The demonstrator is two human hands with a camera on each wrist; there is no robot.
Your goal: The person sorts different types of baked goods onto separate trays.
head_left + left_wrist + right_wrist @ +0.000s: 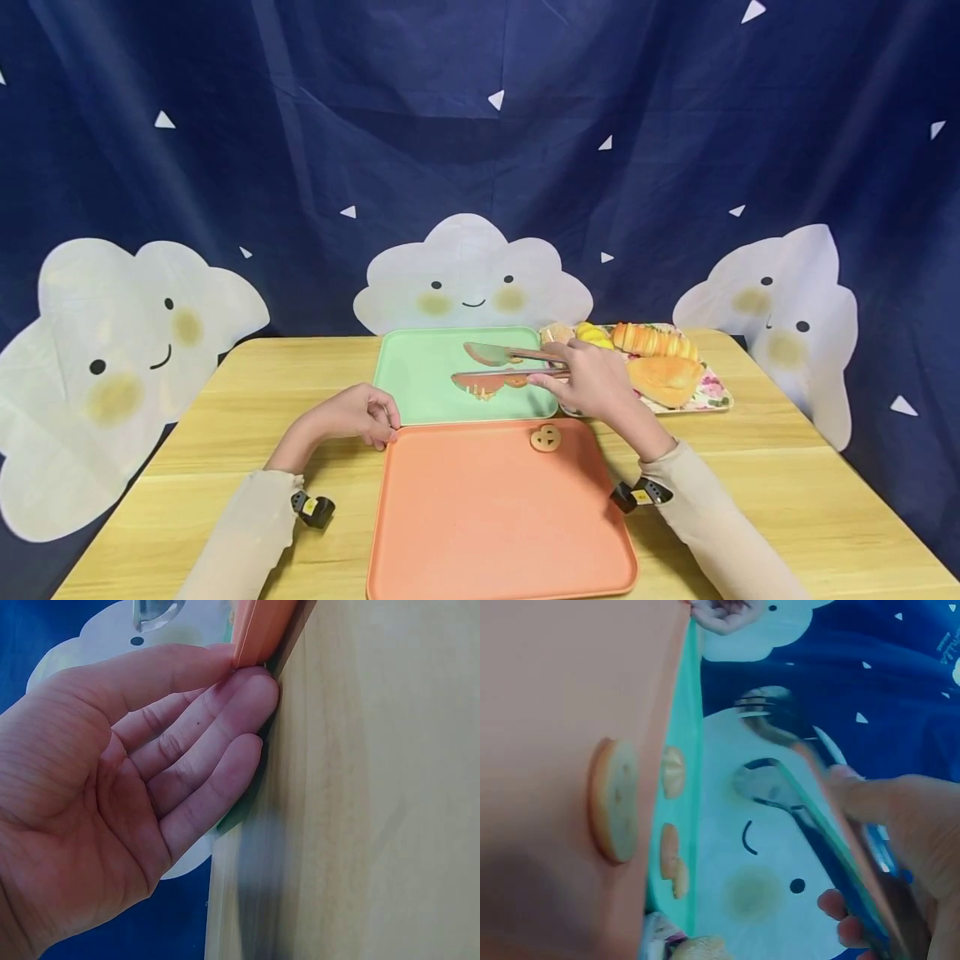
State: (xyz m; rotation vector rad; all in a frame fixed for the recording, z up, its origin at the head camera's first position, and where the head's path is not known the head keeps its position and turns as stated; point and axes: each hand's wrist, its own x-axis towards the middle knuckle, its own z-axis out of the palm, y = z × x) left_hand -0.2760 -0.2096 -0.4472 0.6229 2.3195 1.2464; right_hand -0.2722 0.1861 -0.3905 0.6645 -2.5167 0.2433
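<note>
My right hand (592, 382) grips a pair of metal tongs (487, 355) above the green tray (420, 375). The two ends of the tongs are apart, one of them slotted like a fork, with nothing between them in the right wrist view. Small cookies (673, 772) lie on the green tray beneath. My left hand (362, 414) pinches the far left corner of the orange tray (480, 517) between thumb and fingers. Near that tray's far right corner lies a round cookie with holes (546, 438).
A flowered tray (717, 393) at the back right holds a long striped roll (652, 340), a flat bread (665, 380), a yellow piece (594, 335) and a round bread (557, 333). Wooden tabletop (300, 367) surrounds the trays. A dark blue cloud-print curtain (420, 100) hangs behind.
</note>
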